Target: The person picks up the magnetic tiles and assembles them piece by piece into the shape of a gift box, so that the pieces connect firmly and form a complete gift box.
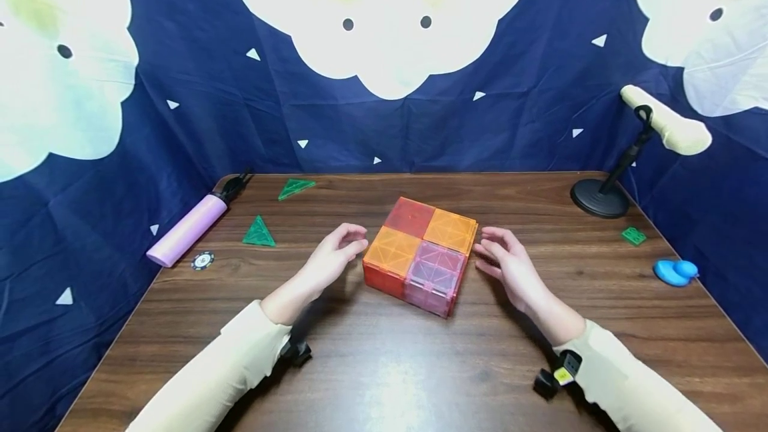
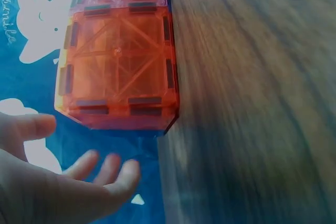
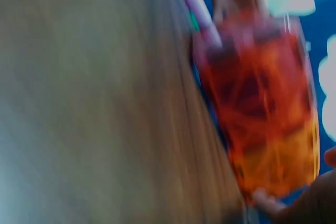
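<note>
A low, square box of translucent magnetic tiles (image 1: 396, 253) rests on the wooden table, turned slightly askew. Its top shows one red tile (image 1: 411, 215), two orange tiles and one purple tile (image 1: 437, 263). Just off the box's left side is my left hand (image 1: 327, 260), its fingers loosely bent; the left wrist view shows a gap between the fingers and an orange-red side tile (image 2: 118, 56). My right hand (image 1: 515, 271) is by the box's right side with relaxed fingers. The right wrist view is blurred, and I cannot tell whether a fingertip touches the box.
Two green triangular tiles (image 1: 259, 232), a poker chip (image 1: 203, 260) and a lilac cylinder with a black end (image 1: 191, 227) lie left. At right are a black stand (image 1: 600, 197) bearing a cream roll (image 1: 667, 120), a small green piece (image 1: 633, 236) and a blue duck-like toy (image 1: 675, 272).
</note>
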`<state>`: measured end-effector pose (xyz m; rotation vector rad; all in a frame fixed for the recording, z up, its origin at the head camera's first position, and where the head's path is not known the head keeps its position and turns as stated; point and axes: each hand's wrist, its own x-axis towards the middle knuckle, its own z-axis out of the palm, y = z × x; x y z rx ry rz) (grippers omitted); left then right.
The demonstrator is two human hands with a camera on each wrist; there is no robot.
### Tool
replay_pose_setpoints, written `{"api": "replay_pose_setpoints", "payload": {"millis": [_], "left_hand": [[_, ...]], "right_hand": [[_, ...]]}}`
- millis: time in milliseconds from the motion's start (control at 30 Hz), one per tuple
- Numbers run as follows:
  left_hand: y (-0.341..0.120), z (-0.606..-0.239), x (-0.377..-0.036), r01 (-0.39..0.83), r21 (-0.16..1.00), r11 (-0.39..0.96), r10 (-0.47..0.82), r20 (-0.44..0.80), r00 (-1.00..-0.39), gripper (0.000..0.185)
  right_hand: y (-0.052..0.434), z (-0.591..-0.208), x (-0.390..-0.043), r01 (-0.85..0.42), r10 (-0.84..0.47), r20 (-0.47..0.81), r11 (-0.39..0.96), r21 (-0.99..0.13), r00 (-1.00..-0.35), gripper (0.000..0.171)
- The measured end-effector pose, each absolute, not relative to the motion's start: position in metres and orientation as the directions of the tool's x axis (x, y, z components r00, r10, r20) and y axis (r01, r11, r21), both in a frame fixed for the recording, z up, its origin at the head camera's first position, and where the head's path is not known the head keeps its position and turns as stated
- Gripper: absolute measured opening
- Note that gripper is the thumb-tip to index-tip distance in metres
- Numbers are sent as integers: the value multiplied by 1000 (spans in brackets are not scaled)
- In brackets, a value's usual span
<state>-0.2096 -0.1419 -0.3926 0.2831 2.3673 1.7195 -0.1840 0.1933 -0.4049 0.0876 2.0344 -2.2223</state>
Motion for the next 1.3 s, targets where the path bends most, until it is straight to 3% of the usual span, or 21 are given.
{"api": "replay_pose_setpoints", "payload": {"millis": [167, 267, 433, 733, 800, 867, 1000, 1133, 1300], "left_hand": [[-135, -397, -215, -137, 982, 131, 311, -171, -935, 51], [-134, -399, -214, -184, 978, 97, 355, -207, -912, 53], [-133, -402, -204, -186, 979, 85, 361, -204, -910, 48], [-126, -403, -188, -151, 984, 90, 407, -175, -897, 50], [-135, -402, -192, -77, 981, 181, 381, -142, -914, 51], [-150, -400, -201, 53, 928, 369, 361, -91, -928, 51], [-200, -394, -225, 228, 600, 767, 302, -24, -953, 49], [-250, -391, -241, 175, 390, 904, 206, -40, -978, 51], [-277, -393, -249, 96, 267, 959, 129, -110, -986, 62]], "right_hand": [[180, -399, -156, 174, -162, -166, -38, -984, -973, 61], [175, -400, -153, 174, -219, -166, -19, -985, -961, 70], [175, -404, -166, 162, -287, -151, -17, -987, -946, 80], [196, -409, -190, 140, -334, -133, 4, -990, -933, 74], [196, -408, -191, 139, -346, -136, 17, -990, -928, 74], [198, -408, -190, 141, -346, -145, 37, -989, -927, 74], [201, -407, -190, 156, -361, -172, 72, -985, -916, 75], [204, -406, -190, 173, -375, -201, 108, -979, -905, 77], [207, -406, -189, 170, -382, -206, 126, -977, -901, 78]]}}
